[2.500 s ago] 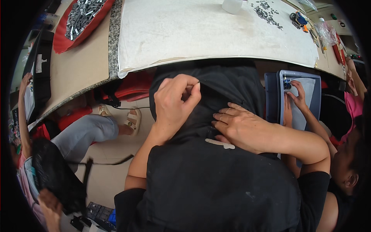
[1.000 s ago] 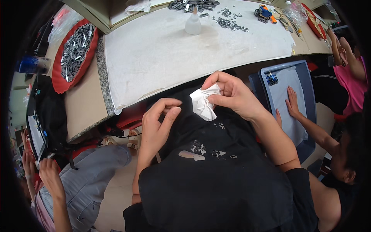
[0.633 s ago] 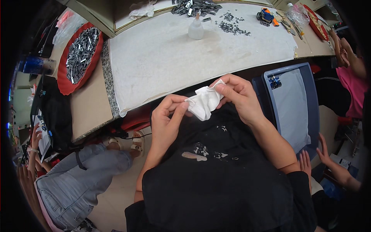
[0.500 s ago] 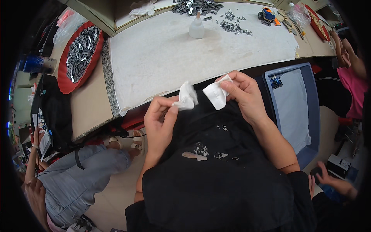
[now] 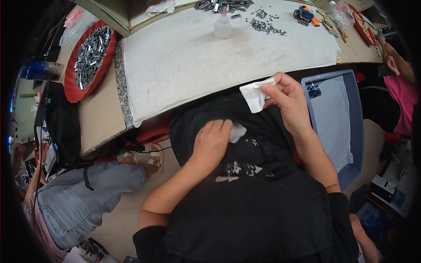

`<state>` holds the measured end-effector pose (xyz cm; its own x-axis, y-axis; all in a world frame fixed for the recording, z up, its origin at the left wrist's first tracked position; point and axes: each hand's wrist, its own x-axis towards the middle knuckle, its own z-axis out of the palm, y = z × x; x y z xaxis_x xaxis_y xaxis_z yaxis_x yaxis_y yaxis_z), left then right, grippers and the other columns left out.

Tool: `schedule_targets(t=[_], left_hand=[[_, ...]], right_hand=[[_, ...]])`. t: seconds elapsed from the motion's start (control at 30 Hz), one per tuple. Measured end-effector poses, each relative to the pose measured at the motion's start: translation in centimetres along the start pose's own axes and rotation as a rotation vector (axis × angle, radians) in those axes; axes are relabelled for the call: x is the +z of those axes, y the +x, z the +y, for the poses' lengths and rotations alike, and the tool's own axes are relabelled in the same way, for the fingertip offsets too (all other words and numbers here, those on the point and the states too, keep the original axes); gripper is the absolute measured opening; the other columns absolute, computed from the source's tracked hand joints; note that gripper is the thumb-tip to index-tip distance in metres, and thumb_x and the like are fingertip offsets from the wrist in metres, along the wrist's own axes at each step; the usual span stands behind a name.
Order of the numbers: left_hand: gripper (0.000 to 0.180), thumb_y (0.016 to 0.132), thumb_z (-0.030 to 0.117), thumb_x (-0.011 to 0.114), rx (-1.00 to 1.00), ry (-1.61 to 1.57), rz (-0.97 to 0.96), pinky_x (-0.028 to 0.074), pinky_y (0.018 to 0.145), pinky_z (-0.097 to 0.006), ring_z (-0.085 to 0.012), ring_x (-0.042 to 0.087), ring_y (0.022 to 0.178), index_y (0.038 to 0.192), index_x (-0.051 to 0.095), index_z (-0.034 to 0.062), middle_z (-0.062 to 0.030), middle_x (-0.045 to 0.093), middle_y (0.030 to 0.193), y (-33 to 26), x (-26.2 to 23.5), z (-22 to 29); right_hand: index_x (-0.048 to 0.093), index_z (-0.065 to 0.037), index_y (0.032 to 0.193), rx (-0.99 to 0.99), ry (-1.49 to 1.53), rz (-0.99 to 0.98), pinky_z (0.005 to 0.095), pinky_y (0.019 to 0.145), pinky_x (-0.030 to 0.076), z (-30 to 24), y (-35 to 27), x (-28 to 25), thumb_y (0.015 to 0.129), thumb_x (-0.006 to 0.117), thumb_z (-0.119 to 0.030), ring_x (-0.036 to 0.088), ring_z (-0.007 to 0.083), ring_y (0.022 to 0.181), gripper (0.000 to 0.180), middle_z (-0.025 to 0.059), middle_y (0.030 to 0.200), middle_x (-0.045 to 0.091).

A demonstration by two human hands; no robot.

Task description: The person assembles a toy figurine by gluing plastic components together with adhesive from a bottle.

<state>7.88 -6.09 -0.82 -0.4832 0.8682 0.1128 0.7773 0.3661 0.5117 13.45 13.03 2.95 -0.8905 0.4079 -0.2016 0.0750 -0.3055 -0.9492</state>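
In my right hand (image 5: pixel 289 98) a folded white tissue (image 5: pixel 254 96) is pinched between thumb and fingers, held up just off the table's near edge. My left hand (image 5: pixel 214 142) is lower, back of the hand up, its fingers closed on a crumpled piece of white tissue (image 5: pixel 237 133) against the black apron (image 5: pixel 245 210) over my lap. Pale worn patches (image 5: pixel 234 167) mark the apron's front below that hand. The left fingertips are partly hidden.
Ahead, the white-covered table (image 5: pixel 188 70) carries a squeeze bottle (image 5: pixel 222 27), small metal parts (image 5: pixel 267 27) and a blue-orange toy vehicle (image 5: pixel 305 16). A red tray (image 5: pixel 70 83) of metal pieces lies left. At right stands a blue-grey bin (image 5: pixel 357 131). People sit on both sides.
My left hand has come down and inward onto the apron with its tissue, turning palm down. My right hand has shifted slightly up and right, still holding the folded tissue.
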Motion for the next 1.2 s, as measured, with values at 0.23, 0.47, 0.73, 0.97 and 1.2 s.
schedule_targets(t=[0.23, 0.47, 0.73, 0.97, 1.2], left_hand=[[0.025, 0.087, 0.019, 0.044, 0.154, -0.322, -0.071, 0.044, 0.076, -0.041, -0.0345, 0.053, 0.093, 0.103, 0.050, -0.0004, -0.0193, 0.056, 0.099, 1.0, 4.6, -1.1], [0.031, 0.088, 0.019, 0.043, 0.174, 0.107, 0.021, 0.044, 0.078, -0.037, -0.0347, 0.056, 0.090, 0.111, 0.050, -0.0001, -0.0185, 0.058, 0.098, 1.0, 4.1, -1.6], [0.029, 0.085, 0.018, 0.052, -0.053, -0.392, -0.421, 0.046, 0.077, -0.038, -0.0342, 0.057, 0.090, 0.110, 0.054, 0.0028, -0.0174, 0.059, 0.101, 0.1, -3.0, 1.3], [0.030, 0.072, 0.008, 0.059, 0.168, -0.168, -0.053, 0.047, 0.066, -0.031, -0.0219, 0.058, 0.078, 0.102, 0.058, 0.0067, -0.0084, 0.059, 0.082, 2.8, -5.5, 4.8], [0.022, 0.067, 0.010, 0.056, 0.543, -0.108, -0.342, 0.046, 0.063, -0.030, -0.0193, 0.053, 0.067, 0.089, 0.057, 0.0051, -0.0045, 0.052, 0.073, 6.3, 0.7, 3.1]], right_hand=[[0.054, -0.004, 0.080, -0.114, -0.058, 0.029, 0.0173, 0.052, 0.043, -0.9, -1.1, -1.8, 0.084, 0.057, -0.014, 0.054, 0.0040, 0.062, 0.012, 0.0012, 0.070, 0.059], [0.056, -0.002, 0.086, -0.186, -0.405, 0.049, 0.0207, 0.057, 0.041, -1.1, -1.8, -3.2, 0.084, 0.055, -0.013, 0.053, 0.0069, 0.065, 0.011, 0.0021, 0.069, 0.058], [0.059, -0.004, 0.085, -0.061, -1.135, -0.355, 0.0390, 0.059, 0.047, 0.8, -4.9, -3.9, 0.074, 0.064, -0.038, 0.060, 0.0331, 0.065, 0.036, 0.0161, 0.065, 0.060], [0.057, -0.002, 0.080, -0.012, -1.149, -0.340, 0.0391, 0.057, 0.045, -0.6, -4.8, -4.3, 0.072, 0.067, -0.026, 0.059, 0.0328, 0.063, 0.027, 0.0159, 0.066, 0.059], [0.057, -0.001, 0.076, 0.080, -0.923, -0.485, 0.0302, 0.053, 0.042, 0.5, -5.9, -6.9, 0.074, 0.067, -0.022, 0.058, 0.0252, 0.057, 0.024, 0.0134, 0.062, 0.057]])
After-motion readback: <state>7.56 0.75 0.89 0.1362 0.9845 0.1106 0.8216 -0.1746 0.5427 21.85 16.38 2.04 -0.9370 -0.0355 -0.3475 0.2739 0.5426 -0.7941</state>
